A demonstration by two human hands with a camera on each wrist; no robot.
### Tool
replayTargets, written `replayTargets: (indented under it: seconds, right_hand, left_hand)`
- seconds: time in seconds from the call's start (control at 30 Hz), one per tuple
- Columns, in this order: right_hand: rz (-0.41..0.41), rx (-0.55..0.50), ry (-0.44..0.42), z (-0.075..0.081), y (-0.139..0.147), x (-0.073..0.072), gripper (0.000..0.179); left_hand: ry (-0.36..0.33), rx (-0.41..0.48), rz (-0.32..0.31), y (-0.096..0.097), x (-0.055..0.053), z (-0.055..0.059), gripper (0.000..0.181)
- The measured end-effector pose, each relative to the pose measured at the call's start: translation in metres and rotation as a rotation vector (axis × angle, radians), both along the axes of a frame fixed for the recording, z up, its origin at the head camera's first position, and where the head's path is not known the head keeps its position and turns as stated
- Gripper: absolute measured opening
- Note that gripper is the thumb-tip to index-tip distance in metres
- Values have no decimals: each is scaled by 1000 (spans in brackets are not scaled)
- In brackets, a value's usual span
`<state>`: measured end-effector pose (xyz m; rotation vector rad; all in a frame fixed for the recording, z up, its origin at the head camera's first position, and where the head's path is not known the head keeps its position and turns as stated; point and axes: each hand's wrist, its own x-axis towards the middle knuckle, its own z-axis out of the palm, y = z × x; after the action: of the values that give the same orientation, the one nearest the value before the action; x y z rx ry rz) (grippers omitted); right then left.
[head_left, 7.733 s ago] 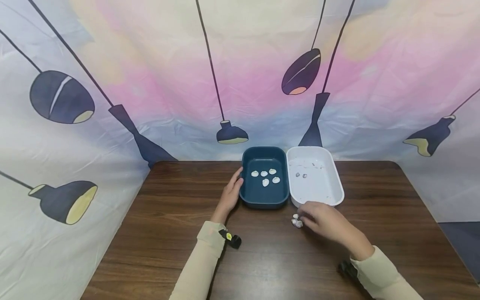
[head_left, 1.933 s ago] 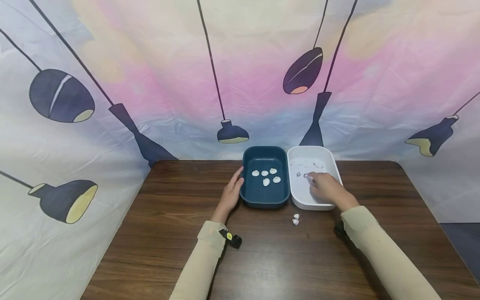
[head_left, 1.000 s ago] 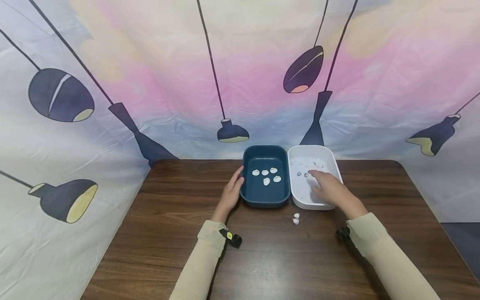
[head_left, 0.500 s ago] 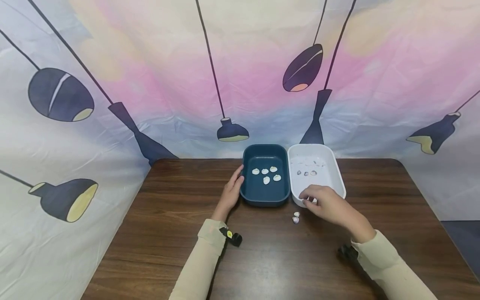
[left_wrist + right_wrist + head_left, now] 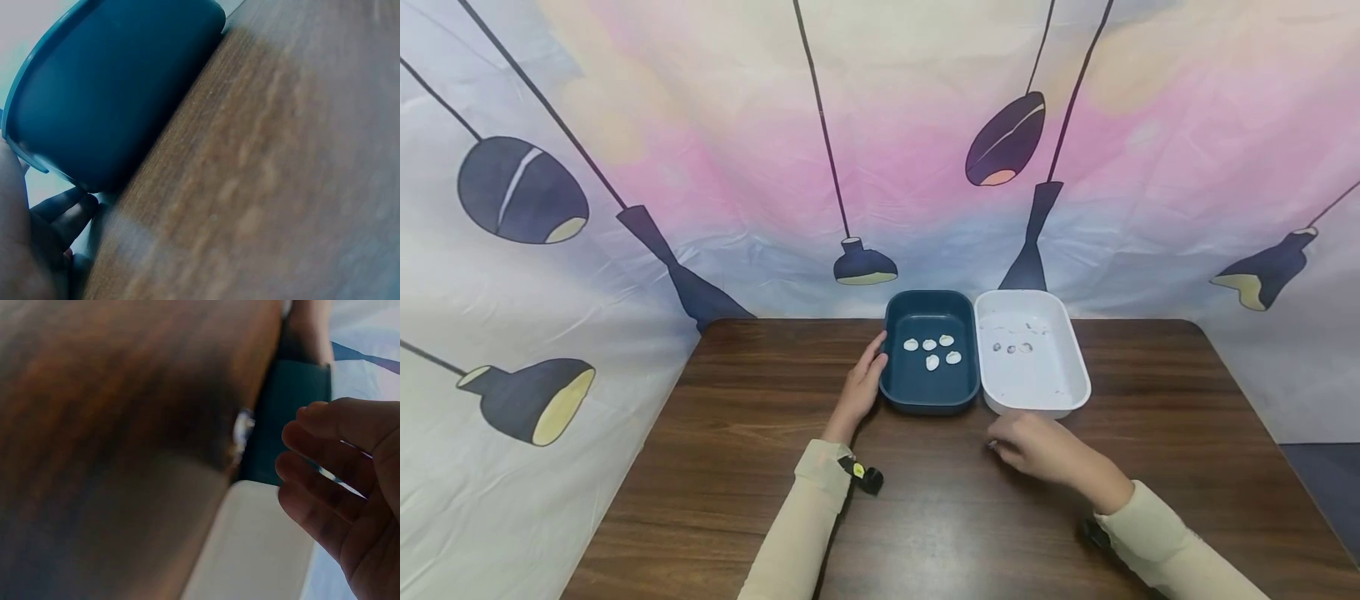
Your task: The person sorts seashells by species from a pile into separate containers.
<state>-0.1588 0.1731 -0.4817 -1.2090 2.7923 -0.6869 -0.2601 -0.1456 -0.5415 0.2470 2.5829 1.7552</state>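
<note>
My left hand (image 5: 861, 387) rests against the left wall of a dark teal tray (image 5: 929, 400), its fingers fairly straight along that side. Several white seashells (image 5: 953, 357) lie spread in this tray. Over the table just in front of the white tray (image 5: 1037, 379) is my right hand (image 5: 1048, 450). A small seashell (image 5: 992, 445) shows at its fingertips in the head view. From the right wrist, the shells (image 5: 242, 428) on the table appear apart from my loosely bent fingers, blurred. Three small greyish seashells (image 5: 1026, 347) sit inside the white tray.
The two trays stand side by side near the back edge of the brown wooden table (image 5: 760, 400). Behind them hangs a cloth (image 5: 737, 125) printed with lamps. Small dark specks mark the white tray's floor.
Since the earliest frame, a third shell has come to lie in the white tray, and fewer shells lay on the table. My right hand has moved back from that tray toward the table shells.
</note>
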Motion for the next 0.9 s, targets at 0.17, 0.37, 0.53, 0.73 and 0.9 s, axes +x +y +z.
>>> replayTargets:
  seconds: [0.17, 0.37, 0.53, 0.73, 0.9]
  right_hand:
    - [7, 43, 38, -13, -4, -1, 21]
    - [3, 86, 44, -16, -8, 3, 21]
    - [9, 84, 11, -15, -12, 6, 16]
    - [-1, 87, -87, -16, -15, 7, 16]
    - [18, 62, -114, -15, -16, 9, 22]
  left_hand:
    - [-6, 7, -6, 1, 1, 1, 53]
    - [-4, 2, -3, 1, 1, 0, 52]
    - [-8, 8, -3, 1, 1, 1, 52]
    - [-4, 5, -8, 0, 1, -1, 53]
    - [2, 2, -6, 0, 0, -1, 54]
